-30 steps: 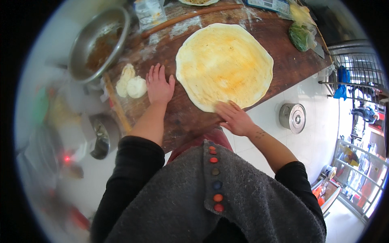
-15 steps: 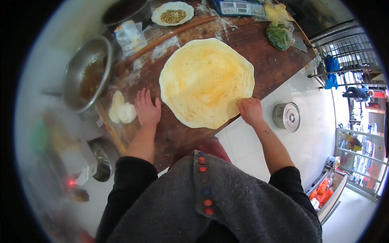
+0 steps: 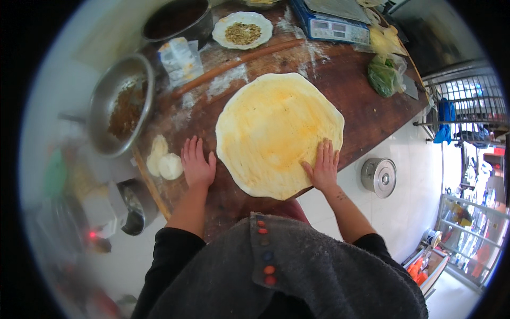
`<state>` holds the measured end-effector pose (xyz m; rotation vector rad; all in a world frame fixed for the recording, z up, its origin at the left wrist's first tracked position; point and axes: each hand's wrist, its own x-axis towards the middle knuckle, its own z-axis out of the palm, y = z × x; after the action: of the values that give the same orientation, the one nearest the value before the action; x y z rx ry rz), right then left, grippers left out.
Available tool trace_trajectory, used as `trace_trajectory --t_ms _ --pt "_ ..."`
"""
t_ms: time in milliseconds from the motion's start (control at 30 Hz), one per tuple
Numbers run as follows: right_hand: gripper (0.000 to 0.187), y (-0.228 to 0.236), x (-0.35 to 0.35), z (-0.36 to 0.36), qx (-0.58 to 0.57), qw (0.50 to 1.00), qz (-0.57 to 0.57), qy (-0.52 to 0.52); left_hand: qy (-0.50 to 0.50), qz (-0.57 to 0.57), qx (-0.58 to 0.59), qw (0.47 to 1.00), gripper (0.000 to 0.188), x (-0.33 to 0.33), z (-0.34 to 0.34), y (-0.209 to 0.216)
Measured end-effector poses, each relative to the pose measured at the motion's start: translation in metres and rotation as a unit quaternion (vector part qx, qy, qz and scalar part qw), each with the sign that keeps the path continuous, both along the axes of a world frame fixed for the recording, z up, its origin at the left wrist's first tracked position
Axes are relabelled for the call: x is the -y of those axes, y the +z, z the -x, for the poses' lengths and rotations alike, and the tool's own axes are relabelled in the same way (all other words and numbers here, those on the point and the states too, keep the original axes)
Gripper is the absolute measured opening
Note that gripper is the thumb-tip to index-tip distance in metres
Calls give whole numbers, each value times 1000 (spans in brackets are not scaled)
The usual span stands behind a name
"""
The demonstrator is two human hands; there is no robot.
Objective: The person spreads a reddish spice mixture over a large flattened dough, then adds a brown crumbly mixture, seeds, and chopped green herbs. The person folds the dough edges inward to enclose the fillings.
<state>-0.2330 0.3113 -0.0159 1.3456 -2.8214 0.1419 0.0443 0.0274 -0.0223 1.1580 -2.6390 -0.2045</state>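
A large round sheet of rolled-out dough [image 3: 271,133], pale with yellow-orange smears on top, lies on the dark wooden table. My right hand [image 3: 323,165] rests flat on its lower right part, fingers stretched out and thumb apart. To the left of the sheet, my left hand [image 3: 198,164] lies open on the bare wood, its thumb close to the dough's edge but apart from it. Just beyond that hand's outer side sit two pale dough lumps [image 3: 163,159]. Neither hand holds anything.
Behind the dough, a long rolling pin [image 3: 239,59] lies on floury wood. A metal bowl with brown paste [image 3: 139,119] stands left. At the back are a dark pot [image 3: 178,21], a plate of seasoning [image 3: 243,33], a blue scale [image 3: 332,29] and bagged greens [image 3: 383,77]. The table's edge [image 3: 382,123] runs right.
My right hand has gone from pinching the sheet's lower right edge to lying flat on its top. My left hand stays open on the table. The view has tilted, so everything sits lower.
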Motion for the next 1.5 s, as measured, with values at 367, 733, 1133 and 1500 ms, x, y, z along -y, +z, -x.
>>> trace_trajectory --t_ms 367,733,1133,1500 --pt "102 -18 201 69 30 990 11 -137 -1 6 -2 1000 55 -1 2 3" --pt "69 7 91 -70 134 915 39 380 -12 34 -24 999 54 -2 2 2" --pt "82 -18 229 8 19 999 41 -6 -5 17 -12 1000 55 -2 0 -1" --pt "66 14 5 37 60 973 -62 213 -1 18 -2 1000 54 0 1 0"
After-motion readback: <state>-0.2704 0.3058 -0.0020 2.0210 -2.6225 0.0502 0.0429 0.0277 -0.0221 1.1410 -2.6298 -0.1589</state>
